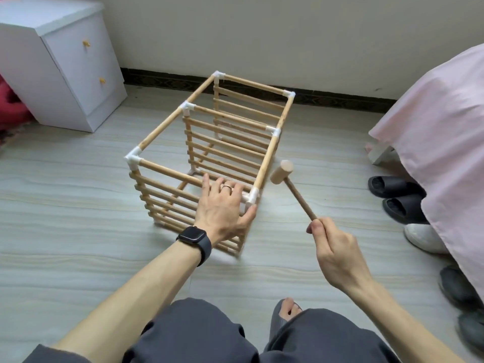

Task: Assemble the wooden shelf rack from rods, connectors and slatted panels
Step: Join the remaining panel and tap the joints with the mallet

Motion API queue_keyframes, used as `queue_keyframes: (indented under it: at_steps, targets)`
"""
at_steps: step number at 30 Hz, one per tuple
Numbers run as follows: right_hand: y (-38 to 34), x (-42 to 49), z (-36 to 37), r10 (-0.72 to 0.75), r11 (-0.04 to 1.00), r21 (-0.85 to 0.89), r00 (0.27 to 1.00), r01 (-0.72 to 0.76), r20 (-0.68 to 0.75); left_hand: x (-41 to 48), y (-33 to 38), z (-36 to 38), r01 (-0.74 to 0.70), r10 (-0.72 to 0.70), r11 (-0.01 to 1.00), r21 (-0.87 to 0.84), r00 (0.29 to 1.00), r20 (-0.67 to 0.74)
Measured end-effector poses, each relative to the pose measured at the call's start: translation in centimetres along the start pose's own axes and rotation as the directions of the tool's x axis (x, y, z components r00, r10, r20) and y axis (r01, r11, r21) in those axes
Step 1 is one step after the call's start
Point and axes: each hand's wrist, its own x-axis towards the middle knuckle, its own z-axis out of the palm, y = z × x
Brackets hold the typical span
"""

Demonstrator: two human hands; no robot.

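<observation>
Head view: rack (162, 129) stands on the floor (78, 205), straight ahead of both hands.
Long axis: runs away from the person toward the wall, angled slightly right.
Left hand (224, 205): nearer; fingers spread flat on the near top rod, thumb beside the corner post.
Right hand (332, 244): curled round the mallet (281, 172) handle; head raised just right of the near-right connector (253, 195).
Edges: cabinet (65, 61) well apart, left; bed cover (432, 132) and slippers (392, 189) near, right.
</observation>
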Motion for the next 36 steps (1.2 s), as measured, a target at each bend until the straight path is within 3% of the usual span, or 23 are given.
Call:
queue_keyframes:
  at_steps: [4,8,12,16,20,22,25,28,33,36]
  targets:
    - [0.3,0.0,0.2,0.132,0.987,0.104,0.987,-0.123,-0.091,4.0,3.5,-1.1,0.057,-0.054,0.998,-0.015,0.99,0.131]
    - [0.0,0.6,1.1,0.174,0.977,0.135,0.983,-0.165,-0.064,4.6,3.7,-1.0,0.049,-0.042,0.997,-0.053,0.991,0.127]
    - [-0.3,2.1,1.7,0.232,0.965,0.144,0.97,-0.22,-0.068,2.7,-1.0,-1.4,0.008,0.011,0.993,-0.117,0.988,0.156]
    - [-0.9,3.9,2.1,0.258,0.959,0.13,0.965,-0.25,-0.043,-0.4,-8.4,-3.5,0.103,-0.073,0.984,-0.145,0.978,0.198]
    - [-2.0,5.1,3.0,0.156,0.985,0.088,0.987,-0.151,-0.049,-4.0,-13.6,-5.6,0.174,-0.216,0.963,0.204,0.954,0.209]
    - [-2.7,5.3,3.7,0.067,0.995,0.076,0.998,-0.066,-0.008,-4.7,-13.4,-6.0,0.179,-0.245,0.943,0.282,0.944,0.219]
    - [-3.6,5.4,4.5,-0.042,0.999,0.007,0.996,0.042,0.083,-3.8,-10.6,-5.2,0.173,-0.2,0.973,0.154,0.963,0.183]
    - [-4.0,5.5,4.8,-0.065,0.985,-0.143,0.979,0.093,0.191,-2.4,-6.8,-2.6,0.141,-0.144,0.989,0.043,0.988,0.056]
    - [-3.4,4.7,3.9,-0.132,0.977,-0.149,0.982,0.152,0.138,-3.1,-4.0,1.4,0.102,-0.102,0.978,0.183,0.995,-0.012]
    - [-3.3,4.5,3.9,-0.081,0.969,-0.213,0.975,0.125,0.208,-3.0,-4.1,1.7,0.1,-0.092,0.983,0.152,0.994,-0.059]
